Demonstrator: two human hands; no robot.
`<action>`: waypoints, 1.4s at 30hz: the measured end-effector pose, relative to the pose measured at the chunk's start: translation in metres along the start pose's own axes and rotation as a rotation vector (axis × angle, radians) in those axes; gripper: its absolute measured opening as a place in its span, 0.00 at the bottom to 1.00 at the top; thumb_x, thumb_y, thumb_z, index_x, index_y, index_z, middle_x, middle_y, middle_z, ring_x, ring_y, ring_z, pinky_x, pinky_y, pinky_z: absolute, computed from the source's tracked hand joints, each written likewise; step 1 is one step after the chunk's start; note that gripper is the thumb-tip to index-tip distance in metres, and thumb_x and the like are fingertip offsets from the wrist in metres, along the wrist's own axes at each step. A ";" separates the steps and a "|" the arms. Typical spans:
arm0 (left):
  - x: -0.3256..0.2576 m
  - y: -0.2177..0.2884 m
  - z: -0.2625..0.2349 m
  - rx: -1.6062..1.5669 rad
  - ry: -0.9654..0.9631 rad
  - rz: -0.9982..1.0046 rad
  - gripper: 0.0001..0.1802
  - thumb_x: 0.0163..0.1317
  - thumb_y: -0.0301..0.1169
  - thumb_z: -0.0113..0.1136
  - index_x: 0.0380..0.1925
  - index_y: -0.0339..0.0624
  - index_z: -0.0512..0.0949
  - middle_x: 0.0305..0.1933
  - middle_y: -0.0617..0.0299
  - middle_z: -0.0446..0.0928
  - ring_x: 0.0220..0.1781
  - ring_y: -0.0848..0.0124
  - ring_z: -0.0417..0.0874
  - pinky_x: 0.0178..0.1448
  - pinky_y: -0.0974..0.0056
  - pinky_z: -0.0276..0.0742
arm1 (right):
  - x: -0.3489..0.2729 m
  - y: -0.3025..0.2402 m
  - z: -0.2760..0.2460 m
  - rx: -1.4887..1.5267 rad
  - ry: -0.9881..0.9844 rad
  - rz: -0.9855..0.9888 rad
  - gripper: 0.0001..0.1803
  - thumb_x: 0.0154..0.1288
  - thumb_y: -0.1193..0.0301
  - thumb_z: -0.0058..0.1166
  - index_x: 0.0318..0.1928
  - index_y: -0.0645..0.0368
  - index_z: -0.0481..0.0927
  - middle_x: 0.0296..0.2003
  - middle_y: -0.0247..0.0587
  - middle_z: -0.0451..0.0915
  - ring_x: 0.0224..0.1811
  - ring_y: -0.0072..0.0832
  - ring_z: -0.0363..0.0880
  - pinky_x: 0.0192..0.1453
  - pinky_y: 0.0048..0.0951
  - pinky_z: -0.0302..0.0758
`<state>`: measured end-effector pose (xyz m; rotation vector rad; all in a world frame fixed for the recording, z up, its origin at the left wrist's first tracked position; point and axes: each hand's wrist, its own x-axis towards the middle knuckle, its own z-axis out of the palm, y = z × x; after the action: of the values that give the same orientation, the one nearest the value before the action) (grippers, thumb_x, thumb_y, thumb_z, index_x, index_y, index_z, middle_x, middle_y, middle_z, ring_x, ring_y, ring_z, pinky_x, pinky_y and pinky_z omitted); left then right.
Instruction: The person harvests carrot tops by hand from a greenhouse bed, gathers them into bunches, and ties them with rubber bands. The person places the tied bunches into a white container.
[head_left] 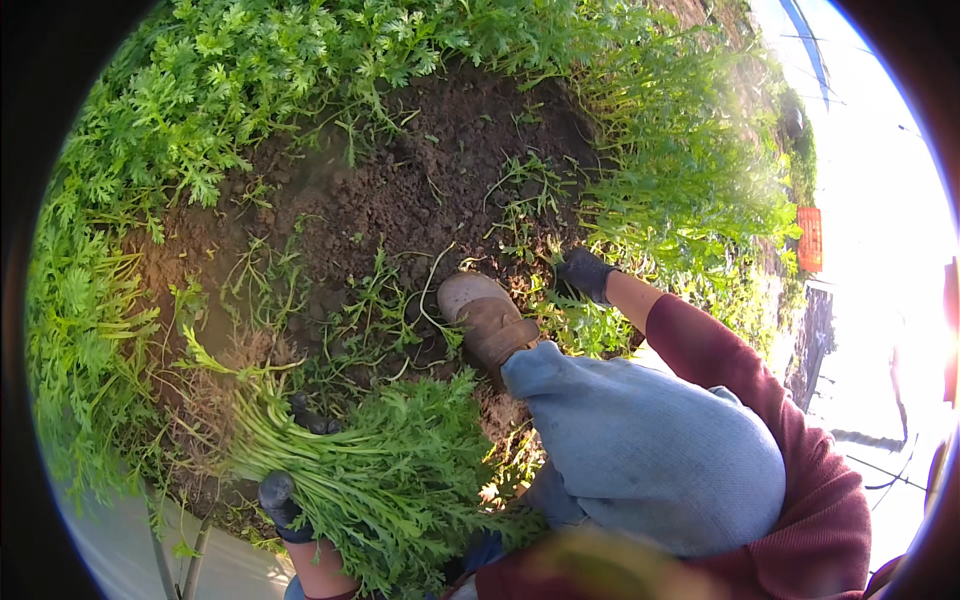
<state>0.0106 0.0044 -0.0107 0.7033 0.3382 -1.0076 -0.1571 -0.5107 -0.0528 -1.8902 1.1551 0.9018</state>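
A thick bunch of leafy greens [400,470] lies across my left hand [280,497], which wears a dark glove. Thumb and fingers wrap the pale stems from both sides, with fingertips showing past the far side of the bunch. Its tangled brown roots [205,420] point left and its feathery leaves spread right. My right hand [583,274], also dark-gloved, reaches low at the foot of the standing greens [680,160] on the right. Shade and leaves hide its fingertips, so whether it grips anything is unclear.
My brown boot [485,310] stands on dark soil [400,190] between my hands, below my bent knee [660,450]. Loose sprigs [375,310] litter the soil. Dense greens [250,80] grow at the far side and left. An orange crate [809,240] sits far right.
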 end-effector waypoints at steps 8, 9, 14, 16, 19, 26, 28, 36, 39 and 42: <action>-0.006 0.002 -0.002 0.021 0.080 0.044 0.44 0.44 0.36 0.59 0.63 0.32 0.56 0.60 0.45 0.66 0.57 0.53 0.70 0.64 0.49 0.65 | 0.013 0.006 0.028 -0.415 -0.047 -0.057 0.15 0.62 0.65 0.48 0.30 0.65 0.80 0.23 0.50 0.78 0.22 0.36 0.77 0.29 0.37 0.73; -0.007 0.001 -0.001 0.021 0.081 0.048 0.44 0.44 0.36 0.59 0.63 0.32 0.56 0.59 0.45 0.66 0.57 0.53 0.70 0.64 0.49 0.65 | 0.012 0.005 0.028 -0.443 -0.068 -0.100 0.16 0.63 0.65 0.47 0.28 0.66 0.79 0.22 0.49 0.78 0.23 0.36 0.77 0.29 0.37 0.73; -0.008 0.000 0.002 0.020 0.087 0.046 0.44 0.44 0.36 0.60 0.63 0.32 0.56 0.59 0.45 0.66 0.57 0.53 0.70 0.64 0.49 0.65 | 0.014 0.007 0.032 0.103 -0.047 0.177 0.18 0.65 0.64 0.46 0.27 0.68 0.77 0.19 0.48 0.76 0.18 0.34 0.75 0.25 0.33 0.71; -0.006 -0.001 0.005 0.022 0.083 0.044 0.44 0.44 0.36 0.60 0.63 0.32 0.56 0.59 0.45 0.66 0.57 0.53 0.70 0.64 0.49 0.65 | 0.022 0.012 0.037 -0.239 -0.090 -0.024 0.15 0.62 0.65 0.50 0.29 0.66 0.79 0.21 0.50 0.78 0.23 0.36 0.78 0.29 0.36 0.73; -0.004 -0.002 0.009 0.026 0.079 0.043 0.44 0.44 0.36 0.60 0.63 0.32 0.56 0.59 0.45 0.66 0.57 0.53 0.70 0.64 0.49 0.65 | 0.032 0.021 0.045 -0.673 -0.111 -0.330 0.10 0.57 0.69 0.52 0.35 0.62 0.81 0.25 0.51 0.80 0.30 0.39 0.81 0.35 0.36 0.76; -0.004 -0.001 0.009 0.021 0.089 0.054 0.45 0.43 0.35 0.60 0.63 0.32 0.56 0.59 0.45 0.66 0.57 0.52 0.70 0.63 0.49 0.66 | 0.007 -0.024 -0.001 -0.551 -0.310 -0.510 0.17 0.59 0.58 0.51 0.39 0.59 0.79 0.30 0.49 0.80 0.30 0.43 0.79 0.36 0.38 0.75; -0.005 -0.001 0.009 0.020 0.094 0.053 0.45 0.43 0.35 0.60 0.63 0.32 0.56 0.59 0.45 0.66 0.57 0.52 0.70 0.63 0.49 0.66 | -0.002 -0.044 -0.019 -0.619 -0.042 -0.182 0.16 0.59 0.62 0.49 0.43 0.58 0.78 0.36 0.49 0.81 0.36 0.43 0.80 0.40 0.39 0.76; -0.003 0.000 0.014 0.020 0.098 0.059 0.45 0.43 0.35 0.61 0.63 0.32 0.56 0.59 0.45 0.66 0.56 0.52 0.70 0.63 0.49 0.66 | 0.026 -0.032 -0.079 -1.303 0.215 -0.041 0.13 0.59 0.69 0.46 0.42 0.53 0.81 0.39 0.42 0.82 0.41 0.39 0.82 0.38 0.40 0.77; 0.000 -0.001 0.016 0.014 0.098 0.057 0.45 0.43 0.35 0.61 0.63 0.32 0.56 0.59 0.45 0.66 0.56 0.52 0.71 0.63 0.49 0.66 | 0.034 -0.019 -0.078 -1.399 0.251 -0.110 0.11 0.58 0.69 0.46 0.35 0.51 0.83 0.36 0.40 0.83 0.38 0.40 0.82 0.36 0.40 0.77; 0.003 -0.001 0.019 0.013 0.092 0.061 0.45 0.42 0.35 0.61 0.63 0.32 0.56 0.58 0.45 0.67 0.56 0.52 0.71 0.63 0.49 0.66 | 0.029 -0.014 -0.072 -1.310 0.188 -0.088 0.10 0.56 0.69 0.47 0.33 0.54 0.83 0.32 0.43 0.83 0.36 0.41 0.82 0.37 0.41 0.77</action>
<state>0.0098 -0.0106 0.0012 0.7686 0.3884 -0.9227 -0.1205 -0.5791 -0.0389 -3.0401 0.5099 1.6799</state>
